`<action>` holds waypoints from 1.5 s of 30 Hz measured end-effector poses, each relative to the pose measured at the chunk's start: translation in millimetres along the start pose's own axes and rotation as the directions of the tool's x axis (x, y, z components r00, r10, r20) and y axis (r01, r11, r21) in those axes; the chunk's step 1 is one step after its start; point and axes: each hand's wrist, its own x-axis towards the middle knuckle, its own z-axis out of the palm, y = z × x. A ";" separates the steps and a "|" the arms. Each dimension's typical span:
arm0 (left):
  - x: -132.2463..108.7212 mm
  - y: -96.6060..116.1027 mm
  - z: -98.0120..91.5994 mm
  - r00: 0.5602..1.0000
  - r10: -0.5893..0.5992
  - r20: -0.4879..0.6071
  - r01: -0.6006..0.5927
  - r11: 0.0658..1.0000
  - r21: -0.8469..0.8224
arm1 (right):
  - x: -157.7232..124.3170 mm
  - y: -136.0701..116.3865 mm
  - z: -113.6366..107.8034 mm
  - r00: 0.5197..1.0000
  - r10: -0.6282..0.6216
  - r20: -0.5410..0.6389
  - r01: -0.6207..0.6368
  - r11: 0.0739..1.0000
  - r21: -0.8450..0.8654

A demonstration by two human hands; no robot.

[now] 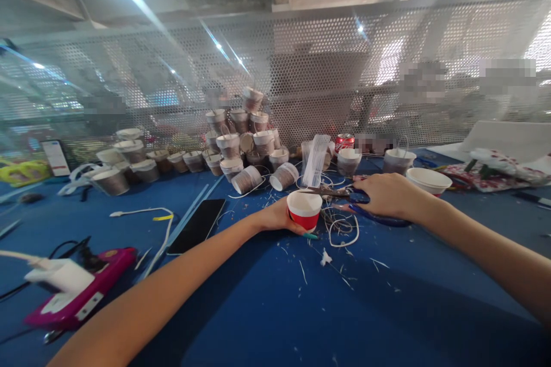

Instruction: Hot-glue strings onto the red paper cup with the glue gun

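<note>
My left hand [278, 218] is wrapped round a small red and white paper cup [305, 210] that stands on the blue table [301, 304]. My right hand [385, 195] is closed on blue-handled scissors [344, 193], whose blades point left over the cup's rim. Loops of white cord [343, 229] lie on the table just right of the cup. White scraps are scattered in front of the cup.
A pile of several twine-wrapped cups [241, 143] stands behind, against a perforated metal screen. A black phone [197, 225] lies to the left, with a pink glue gun [81, 292] and a white charger further left. White bowls [428, 179] and a red can [344, 141] sit to the right.
</note>
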 end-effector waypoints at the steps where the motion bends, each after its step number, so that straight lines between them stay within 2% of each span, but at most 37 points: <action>1: 0.0 -0.3 -0.6 1.000 -0.009 0.006 0.009 1.000 0.003 | 0.9 -0.1 0.0 1.000 -0.004 0.006 0.004 1.000 0.009; 10: 3.8 5.0 -8.5 0.990 -0.039 0.137 0.035 0.999 0.030 | 4.0 -0.8 1.3 0.999 -0.022 0.045 0.019 0.996 0.086; 16: 4.0 7.0 -7.5 0.986 -0.059 0.154 0.059 0.998 0.009 | 6.8 4.9 9.1 0.999 -0.030 0.031 0.027 0.996 0.087; 23: 4.2 6.6 -8.5 0.991 -0.065 0.115 0.065 0.998 0.001 | 8.4 2.8 6.0 0.999 -0.043 0.025 0.042 0.999 0.025; 28: 3.0 2.7 -11.8 0.991 -0.069 0.115 0.070 0.998 -0.005 | 9.2 10.1 7.3 0.998 0.012 -0.056 -0.009 0.999 0.054; 32: -0.4 -4.3 -11.0 1.000 -0.021 0.012 0.021 0.996 -0.084 | 7.7 17.3 7.0 0.999 0.020 -0.048 -0.016 0.997 0.074; 36: -2.7 -3.8 -5.9 0.997 0.018 -0.069 -0.021 0.999 -0.049 | 5.5 16.9 4.9 0.999 0.001 -0.036 0.002 0.997 0.077; 41: -2.3 3.7 -2.9 0.999 -0.005 -0.045 0.004 1.000 -0.014 | 5.1 13.8 4.7 0.999 -0.048 -0.018 0.049 0.997 0.061; 45: -1.9 5.6 -2.9 1.000 -0.007 -0.021 0.006 0.999 -0.039 | 3.5 13.4 4.5 0.997 -0.067 -0.022 0.070 0.990 0.124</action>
